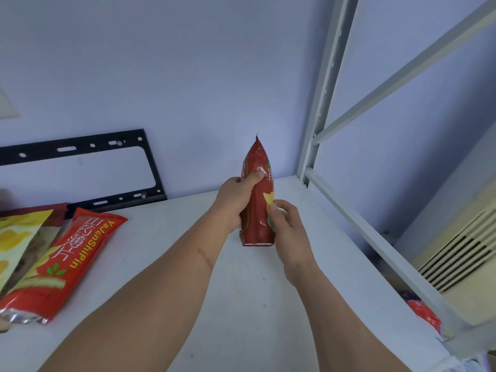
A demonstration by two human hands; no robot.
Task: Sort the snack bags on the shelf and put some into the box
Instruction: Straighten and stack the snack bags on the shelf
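Note:
A red snack bag [258, 210] stands upright, edge-on, on the white shelf board [241, 304] near the back wall. My left hand [236, 200] grips its left side, thumb across the front. My right hand [285, 226] pinches its right edge lower down. At the left, a red snack bag with yellow lettering [64, 261] lies flat, partly under a yellow-green bag [16, 237]. Another red bag [425, 315] shows below the shelf's right edge, beside what may be a cardboard box [397, 287].
The grey metal shelf frame [319, 103] rises at the right, with a rail along the board's right side. A black metal bracket [80, 151] is fixed to the wall at the back left. A beige louvred unit [461, 253] stands beyond the frame.

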